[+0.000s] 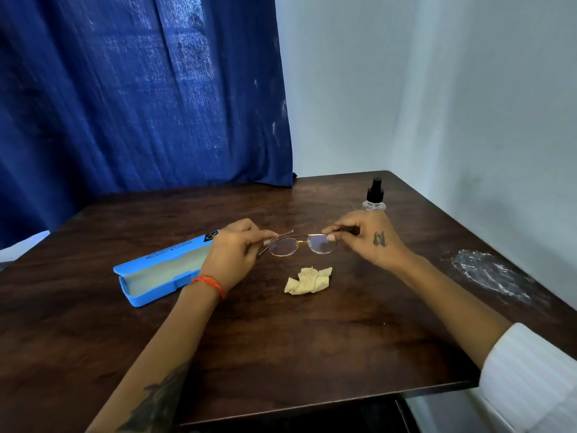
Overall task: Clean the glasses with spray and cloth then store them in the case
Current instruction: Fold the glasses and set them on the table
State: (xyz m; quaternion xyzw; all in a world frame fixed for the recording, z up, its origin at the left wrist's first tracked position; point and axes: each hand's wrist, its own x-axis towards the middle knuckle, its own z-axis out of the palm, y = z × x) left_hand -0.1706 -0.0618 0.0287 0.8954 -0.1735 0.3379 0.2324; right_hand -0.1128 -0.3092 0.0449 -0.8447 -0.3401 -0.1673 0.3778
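Thin gold-rimmed glasses (301, 246) are held just above the dark wooden table (281, 339), lenses facing me. My left hand (232, 256) pinches the left temple arm and my right hand (367, 239) pinches the right one. A crumpled beige cloth (308, 281) lies on the table just in front of the glasses. The blue glasses case (153, 276) lies open to the left, partly behind my left hand. A clear spray bottle (373, 196) with a black pump top stands upright behind my right hand.
A blue curtain (140, 89) hangs behind the table on the left. A pale wall (468, 104) borders the table's back and right side. A whitish smear (490, 273) marks the table at the right.
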